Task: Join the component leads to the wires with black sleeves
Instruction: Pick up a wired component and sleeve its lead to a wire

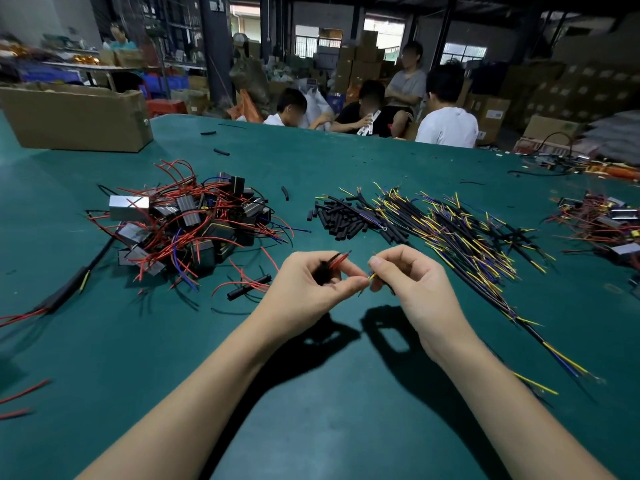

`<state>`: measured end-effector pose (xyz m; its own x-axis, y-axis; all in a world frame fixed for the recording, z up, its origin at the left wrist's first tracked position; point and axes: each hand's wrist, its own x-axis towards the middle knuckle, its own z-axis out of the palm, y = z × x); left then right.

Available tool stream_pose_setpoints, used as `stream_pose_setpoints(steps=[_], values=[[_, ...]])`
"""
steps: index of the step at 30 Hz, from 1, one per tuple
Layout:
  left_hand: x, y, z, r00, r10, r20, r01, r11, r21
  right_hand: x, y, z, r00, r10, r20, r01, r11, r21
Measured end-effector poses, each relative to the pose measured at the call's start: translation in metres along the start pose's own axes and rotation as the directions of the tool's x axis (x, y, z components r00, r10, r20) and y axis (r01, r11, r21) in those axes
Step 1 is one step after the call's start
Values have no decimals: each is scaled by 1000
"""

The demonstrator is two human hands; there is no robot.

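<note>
My left hand (317,277) pinches the red leads (341,259) of a component, with a black piece held in its curled fingers. My right hand (407,271) pinches a yellow and blue wire end (371,276) close to the left fingertips. The two hands almost touch above the green mat. A pile of black components with red and blue leads (194,220) lies to the left. Short black sleeves (341,218) lie in a heap ahead. Black-jacketed wires with yellow and blue ends (467,237) spread to the right.
A cardboard box (74,116) stands at the far left of the green table (329,393). A sleeved piece with red leads (249,287) lies left of my hand. More finished assemblies (602,223) sit far right. Several people sit beyond the table's far edge.
</note>
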<state>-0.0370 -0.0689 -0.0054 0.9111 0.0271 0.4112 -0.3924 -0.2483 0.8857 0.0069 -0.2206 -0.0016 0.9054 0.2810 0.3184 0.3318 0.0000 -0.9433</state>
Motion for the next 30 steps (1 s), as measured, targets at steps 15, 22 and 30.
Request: stream_pose_setpoints(steps=[15, 22, 30], values=[[3, -5, -3, 997, -64, -45, 52, 974, -221, -8, -16, -6, 931, -322, 170, 364, 841, -400], [1, -4, -2, 1000, -21, -12, 18, 979, -203, -10, -21, -5, 962, -245, 121, 271, 913, -305], [-1, -2, -2, 999, 20, 33, -17, 995, -94, -8, -22, -7, 969, -217, 118, 243, 924, -295]])
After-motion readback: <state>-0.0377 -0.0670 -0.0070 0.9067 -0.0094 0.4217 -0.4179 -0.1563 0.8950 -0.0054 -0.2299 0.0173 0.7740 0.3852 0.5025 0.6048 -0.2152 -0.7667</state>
